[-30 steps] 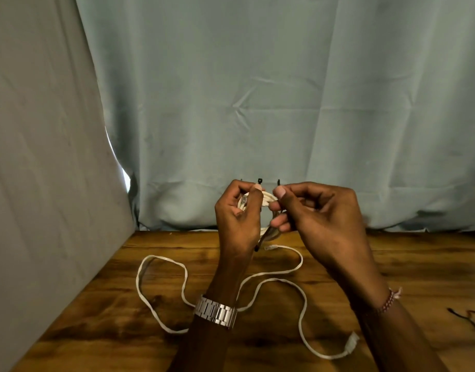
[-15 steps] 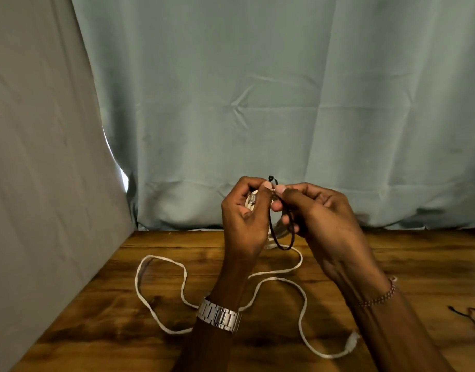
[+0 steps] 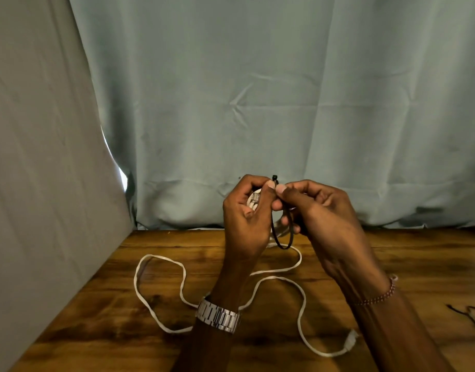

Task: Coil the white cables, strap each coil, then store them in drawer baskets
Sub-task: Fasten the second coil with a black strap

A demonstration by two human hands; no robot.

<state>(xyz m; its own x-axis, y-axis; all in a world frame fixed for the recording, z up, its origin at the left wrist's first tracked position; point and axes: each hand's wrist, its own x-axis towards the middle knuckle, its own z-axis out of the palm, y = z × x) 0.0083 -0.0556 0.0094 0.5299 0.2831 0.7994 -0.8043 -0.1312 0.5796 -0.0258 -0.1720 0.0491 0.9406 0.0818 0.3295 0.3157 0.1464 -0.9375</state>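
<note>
We grip the limp, light coil (image 3: 253, 204) in the left hand (image 3: 247, 218) while the right hand (image 3: 320, 213) pinches the springy black strap (image 3: 283, 237) near its head.

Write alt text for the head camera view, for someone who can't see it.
Two hands held above a wooden table fasten a black strap around a small white cable coil: the left hand grips the coil, the right hand pinches the strap. A second white cable lies loose on the table, before a pale curtain.
</note>
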